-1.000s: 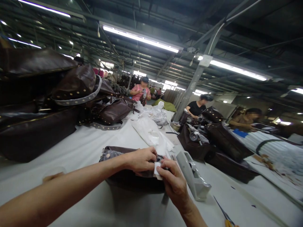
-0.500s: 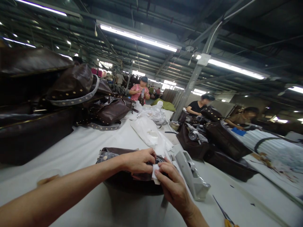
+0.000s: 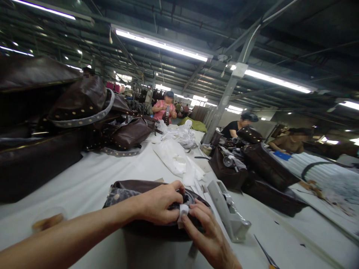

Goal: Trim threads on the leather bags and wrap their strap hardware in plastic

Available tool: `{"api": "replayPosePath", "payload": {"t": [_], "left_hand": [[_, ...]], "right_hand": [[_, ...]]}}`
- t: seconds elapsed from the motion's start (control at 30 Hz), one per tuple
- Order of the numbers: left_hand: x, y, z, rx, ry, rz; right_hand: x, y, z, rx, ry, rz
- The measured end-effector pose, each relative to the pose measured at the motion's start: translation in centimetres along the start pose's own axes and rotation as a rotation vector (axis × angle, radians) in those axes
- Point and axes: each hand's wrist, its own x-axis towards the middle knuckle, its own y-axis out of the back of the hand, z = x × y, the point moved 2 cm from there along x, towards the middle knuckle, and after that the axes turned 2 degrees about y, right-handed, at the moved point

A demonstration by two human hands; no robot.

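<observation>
A dark brown leather bag (image 3: pixel 157 233) sits on the white table in front of me, with a grey studded strap (image 3: pixel 120 195) across its top. My left hand (image 3: pixel 161 203) is closed over the bag's upper edge. Its curled fingers pinch at the left side of a small white paper strip (image 3: pixel 183 210). From the right, my right hand (image 3: pixel 206 226) grips the same strip, thumb pressed against its face. The strip is bent around part of the bag's strap or fitting; what lies under it is hidden.
A grey tape dispenser (image 3: pixel 228 215) stands right of the bag, and scissors (image 3: pixel 265 250) lie nearer me. Brown bags (image 3: pixel 36 164) are heaped on the left, more bags (image 3: pixel 269 168) on the right. White wrapping (image 3: pixel 178 157) lies ahead. Several people work beyond.
The white strip, flatter before, is now folded round more tightly between my fingers. The bag and both hands sit slightly lower in view.
</observation>
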Motion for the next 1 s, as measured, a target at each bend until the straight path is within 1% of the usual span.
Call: {"api": "replayPosePath", "payload": {"t": [0.07, 0.17, 0.3, 0.37, 0.5, 0.57, 0.63, 0.7, 0.73, 0.87, 1.0], "left_hand": [[0.0, -0.1, 0.1, 0.007, -0.001, 0.002], [0.2, -0.2, -0.1, 0.005, 0.006, 0.005], [0.6, -0.1, -0.6, -0.008, 0.030, 0.007], [0.8, 0.0, -0.8, -0.018, 0.048, 0.011], [0.9, 0.2, -0.8, -0.012, 0.066, 0.014], [0.9, 0.2, -0.8, -0.001, 0.074, 0.019], [0.8, 0.2, -0.8, 0.002, 0.076, 0.020], [0.8, 0.2, -0.8, 0.002, 0.072, 0.019], [0.7, 0.2, -0.7, 0.006, 0.069, 0.018], [0.6, 0.2, -0.4, 0.028, 0.061, 0.027], [0.3, 0.1, -0.2, 0.037, 0.042, 0.033]], "right_hand": [[0.0, 0.0, 0.0, -0.001, -0.009, 0.012], [0.0, -0.2, 0.3, 0.033, -0.064, 0.018], [0.7, -0.2, 0.5, 0.144, -0.101, 0.037], [1.3, 0.1, 0.5, 0.204, -0.134, 0.023], [2.9, 0.9, 0.8, 0.262, -0.320, -0.076], [3.9, 1.5, 1.2, 0.346, -0.414, -0.167], [4.8, 2.3, 1.6, 0.473, -0.470, -0.252], [5.6, 3.2, 2.0, 0.550, -0.497, -0.301], [5.9, 3.5, 2.1, 0.550, -0.503, -0.319], [6.7, 3.9, 2.1, 0.433, -0.516, -0.394], [7.5, 3.9, 1.8, 0.409, -0.491, -0.466]]}}
